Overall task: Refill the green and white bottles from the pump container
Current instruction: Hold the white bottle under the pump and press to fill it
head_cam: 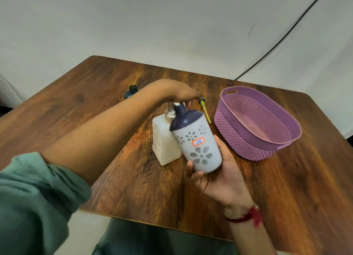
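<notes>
The left hand (177, 91), forearm bare, reaches forward palm-down atop the pump container (164, 145). The right hand (219, 170), palm up, curls its fingers round the tilted white bottle (198, 145).
</notes>
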